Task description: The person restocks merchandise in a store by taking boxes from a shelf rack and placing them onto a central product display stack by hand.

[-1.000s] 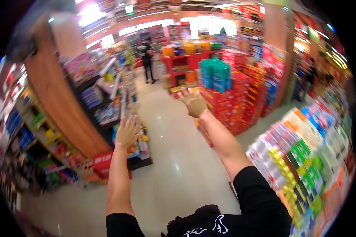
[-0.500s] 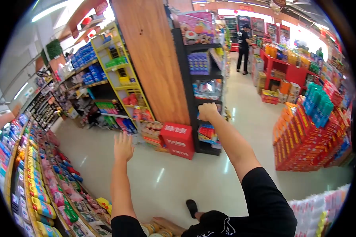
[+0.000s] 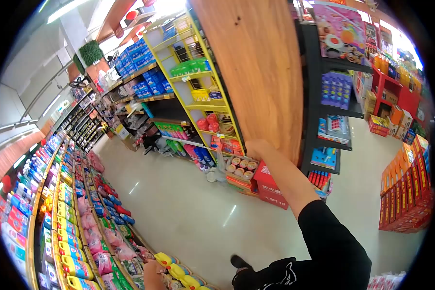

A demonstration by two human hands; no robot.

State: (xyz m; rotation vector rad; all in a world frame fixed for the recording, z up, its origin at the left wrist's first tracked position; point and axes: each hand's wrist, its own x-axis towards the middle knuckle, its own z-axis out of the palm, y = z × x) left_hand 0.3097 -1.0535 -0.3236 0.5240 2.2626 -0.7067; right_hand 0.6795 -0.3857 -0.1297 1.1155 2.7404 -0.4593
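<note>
My right hand (image 3: 257,149) is raised with its fingers curled in, and nothing shows in it. It appears in front of the foot of the wooden pillar (image 3: 256,72), above a red box (image 3: 270,186) and beside a carton of round lidded tubs (image 3: 241,166). Low at the bottom edge is my left hand (image 3: 152,271), near yellow bottles (image 3: 179,270) at the end of the left shelf. Its fingers cannot be made out.
A long shelf of bottles and bags (image 3: 70,237) runs along the left. A yellow rack (image 3: 191,77) stands left of the pillar, a black shelf (image 3: 311,96) to its right. Stacked red boxes (image 3: 406,193) are at the far right. Pale floor (image 3: 203,212) lies between.
The view has swung left, bringing in the bottle shelf and yellow rack. My left hand has dropped from raised, fingers apart, to the bottom edge. My right hand's fingers have curled in.
</note>
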